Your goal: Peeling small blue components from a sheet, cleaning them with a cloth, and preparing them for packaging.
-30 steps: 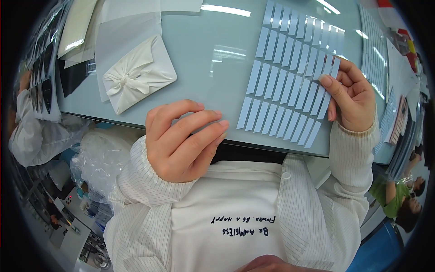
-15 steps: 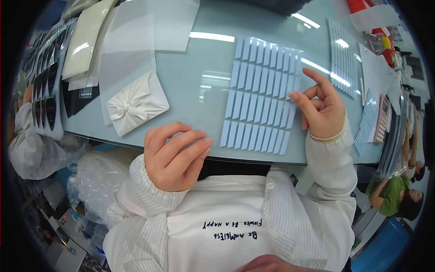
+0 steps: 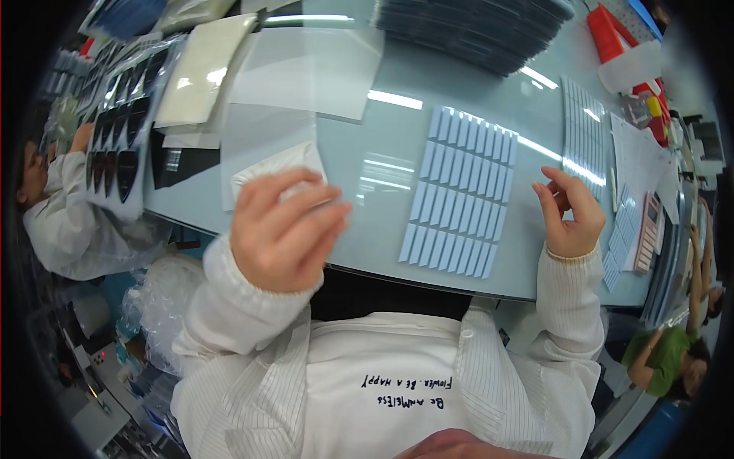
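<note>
My left hand [image 3: 287, 226] is raised over the near left part of the table, slightly smeared by motion, its fingers loosely bent and apart with nothing seen in them. Behind it lies a white knotted cloth bundle [image 3: 294, 158], mostly hidden by the fingers. A sheet of light blue slanted strips in several rows [image 3: 461, 191] lies flat between my hands. To its right hovers my right hand [image 3: 569, 214], thumb and forefinger a little apart, the other fingers curled in; it holds nothing visible and does not touch the sheet.
A tall stack of dark trays [image 3: 474, 30] stands at the back. Far left are cream packets [image 3: 202, 73], translucent sheets [image 3: 306, 69] and bagged dark pieces [image 3: 126, 130]. On the right lie another strip sheet [image 3: 582, 130], papers [image 3: 638, 153] and a pink-framed panel [image 3: 648, 229]. Other people sit at both sides.
The view has shifted, so the table items sit lower and further right. My right hand has drawn away from the blue strip sheet; my left hand has moved up in front of the cloth bundle.
</note>
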Available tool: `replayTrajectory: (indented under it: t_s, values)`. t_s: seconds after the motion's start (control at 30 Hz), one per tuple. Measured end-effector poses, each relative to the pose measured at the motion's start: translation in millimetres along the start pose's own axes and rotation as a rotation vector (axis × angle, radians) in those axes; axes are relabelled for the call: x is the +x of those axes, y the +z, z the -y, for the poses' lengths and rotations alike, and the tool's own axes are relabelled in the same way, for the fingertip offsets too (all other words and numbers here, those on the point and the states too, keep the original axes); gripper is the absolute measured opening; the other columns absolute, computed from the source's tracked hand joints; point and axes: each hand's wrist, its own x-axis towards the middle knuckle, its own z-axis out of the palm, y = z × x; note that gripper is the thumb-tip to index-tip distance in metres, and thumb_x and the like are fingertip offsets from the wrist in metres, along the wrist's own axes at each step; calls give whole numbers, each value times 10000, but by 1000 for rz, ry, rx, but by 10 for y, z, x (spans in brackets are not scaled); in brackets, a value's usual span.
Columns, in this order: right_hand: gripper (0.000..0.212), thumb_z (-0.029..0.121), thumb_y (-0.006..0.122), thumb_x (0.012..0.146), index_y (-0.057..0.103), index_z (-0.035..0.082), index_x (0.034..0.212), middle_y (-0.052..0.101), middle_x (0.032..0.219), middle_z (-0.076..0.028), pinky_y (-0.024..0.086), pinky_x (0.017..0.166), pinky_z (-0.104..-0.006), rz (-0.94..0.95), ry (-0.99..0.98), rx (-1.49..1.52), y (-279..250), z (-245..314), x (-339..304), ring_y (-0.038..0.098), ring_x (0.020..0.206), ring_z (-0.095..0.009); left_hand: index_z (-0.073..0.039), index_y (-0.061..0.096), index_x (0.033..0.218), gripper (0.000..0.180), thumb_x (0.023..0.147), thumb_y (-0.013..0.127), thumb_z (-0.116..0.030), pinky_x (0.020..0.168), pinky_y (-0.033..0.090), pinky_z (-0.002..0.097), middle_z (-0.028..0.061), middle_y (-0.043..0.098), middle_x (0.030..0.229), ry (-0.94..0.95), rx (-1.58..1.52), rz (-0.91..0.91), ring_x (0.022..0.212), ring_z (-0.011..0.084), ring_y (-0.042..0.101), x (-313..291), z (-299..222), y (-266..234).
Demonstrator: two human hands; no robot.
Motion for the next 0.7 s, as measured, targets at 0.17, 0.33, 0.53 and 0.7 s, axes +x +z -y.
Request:
replayTrajectory:
  t_s: [0.17, 0.33, 0.53, 0.7]
  values:
    - [137, -24, 778, 851, 734, -18, 980, 661, 734, -64, 424, 500, -211, -45, -94, 10, 55, 33, 18, 571, 561, -93, -93, 768, 946, 213, 735, 795, -71, 913, 489, 394, 51, 748, 985, 51, 249, 22, 1057, 270, 679, 185, 614, -202]
    - [111, -32, 768, 857, 731, -22, 961, 655, 725, -57, 405, 499, -209, -87, -105, 16, 34, -2, 8, 553, 555, -83, -105, 686, 1268, 481, 813, 831, -161, 1088, 467, 405, 128, 647, 1337, -433, 392, 89, 1264, 309, 592, 13, 1413, -386]
    - [92, -29, 761, 864, 731, -20, 950, 650, 717, -52, 391, 494, -205, -69, -101, 10, 68, -24, 30, 541, 543, -80, -163, 601, 1423, 589, 871, 805, -175, 1152, 436, 377, 91, 553, 1496, -778, 347, 249, 1368, 272, 528, -335, 1694, -463]
    - [106, -21, 751, 883, 741, -21, 988, 682, 759, -57, 431, 530, -211, -19, -100, -3, 43, 12, 45, 584, 587, -90, -130, 747, 1209, 337, 876, 791, -110, 943, 575, 351, 105, 719, 1249, -508, 319, 97, 1105, 258, 706, -476, 1823, -515]
